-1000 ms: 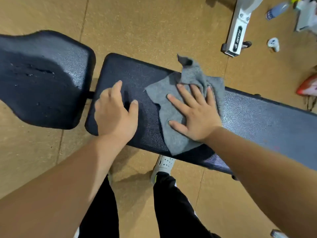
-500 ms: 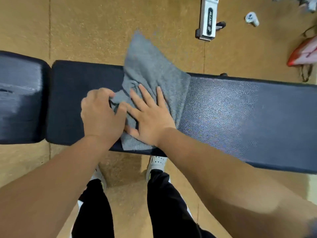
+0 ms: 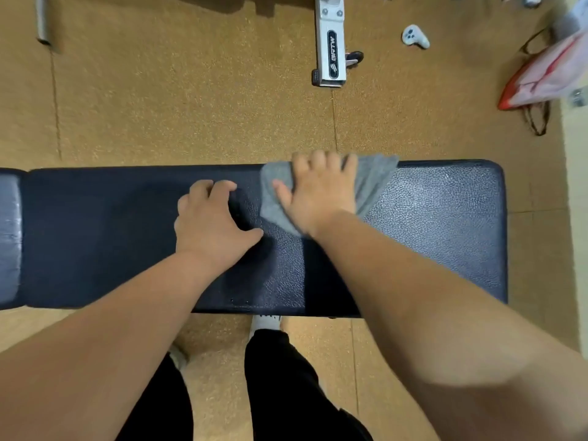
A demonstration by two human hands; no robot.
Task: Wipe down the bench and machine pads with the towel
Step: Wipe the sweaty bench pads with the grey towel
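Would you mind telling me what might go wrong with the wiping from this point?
The towel is bunched under the right hand at the bench's far edge, so it might slide off onto the floor. The left hand rests bare on the pad and may smear wiped areas.

bench pad (image 3: pixel 429 237): was dark navy, almost black, with a pebbled leather grain that shone pale grey at the right
towel (image 3: pixel 372 183): was plain mid grey
floor (image 3: pixel 191 100): was speckled tan, like cork, with thin dark seams
machine foot (image 3: pixel 331 43), far: was white with a black oval label
trousers (image 3: pixel 286 386), near: were black
shoe (image 3: pixel 265 322): was white
bag (image 3: pixel 547 71), far right: was white with red trim
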